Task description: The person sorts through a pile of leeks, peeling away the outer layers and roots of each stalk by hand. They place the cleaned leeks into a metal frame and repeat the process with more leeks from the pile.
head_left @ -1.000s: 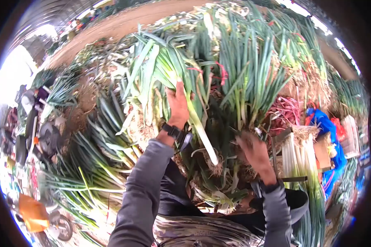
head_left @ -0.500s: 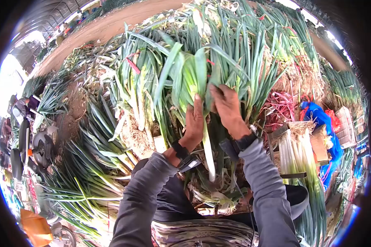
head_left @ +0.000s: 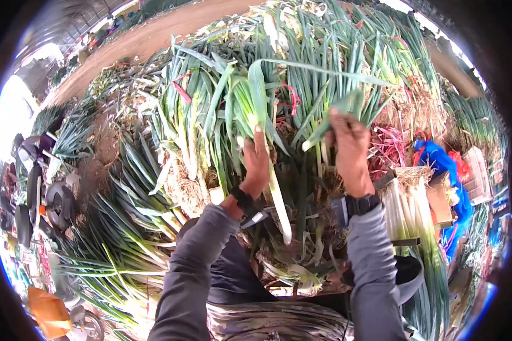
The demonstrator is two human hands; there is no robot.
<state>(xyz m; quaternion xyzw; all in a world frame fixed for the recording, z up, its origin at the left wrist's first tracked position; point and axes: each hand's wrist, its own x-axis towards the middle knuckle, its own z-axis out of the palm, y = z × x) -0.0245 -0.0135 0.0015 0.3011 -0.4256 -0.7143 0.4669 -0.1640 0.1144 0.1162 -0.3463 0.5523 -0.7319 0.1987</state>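
Observation:
My left hand [head_left: 256,169] is closed around a leek [head_left: 279,207]. The white root end points down toward my lap, and the fanned green leaves rise above my thumb. To the right, apart from that leek, my right hand [head_left: 352,153] pinches a loose green leaf [head_left: 316,136], whose pale end sticks out to the left of the fingers. The leaf's other part is blurred above the knuckles. Behind both hands stand bundled leeks [head_left: 196,122], and a red tie [head_left: 293,98] shows between them.
Loose leeks [head_left: 125,238] lie at the left. On my right, trimmed leeks [head_left: 412,210] rest beside a cardboard box [head_left: 440,199] and blue cloth [head_left: 446,165]. Red ties [head_left: 388,145] are piled nearby. A motorbike [head_left: 57,199] stands at far left. Leaf scraps [head_left: 293,270] cover the ground before me.
My right hand has moved right, away from the leek, with a leaf now separated in its fingers. My left hand and its leek have shifted slightly left.

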